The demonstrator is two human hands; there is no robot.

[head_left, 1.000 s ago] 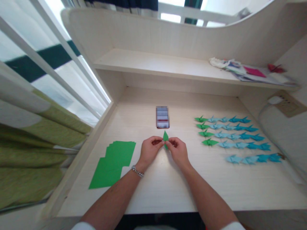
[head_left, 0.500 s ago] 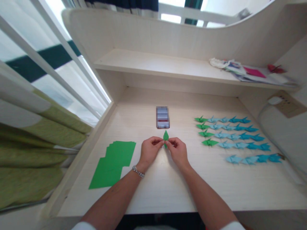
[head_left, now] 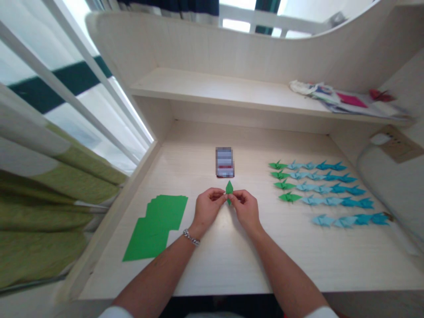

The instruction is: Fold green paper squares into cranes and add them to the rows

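A small folded piece of green paper point(head_left: 229, 187), narrow and pointed at the top, stands between my two hands at the middle of the desk. My left hand point(head_left: 208, 207) pinches its left side with thumb and fingers. From the other side my right hand point(head_left: 245, 209) pinches it too, the thumbs almost meeting. Fingertips cover the paper's middle, and a lower tip shows beneath them. Left of my hands lie overlapping green paper sheets point(head_left: 159, 225). Rows of folded paper cranes rest on the right, among them a green crane point(head_left: 290, 197) and a blue crane point(head_left: 379, 218).
Just beyond my hands lies a phone-like object point(head_left: 225, 162) with a blurred face. A raised shelf point(head_left: 212, 90) spans the back, bearing papers and a pink sheet point(head_left: 351, 100). At right are a wall socket point(head_left: 397, 143) and cable; curtains point(head_left: 43, 212) hang at left.
Almost nothing differs. Both hands keep their pinch on the green paper, which has shifted very slightly.
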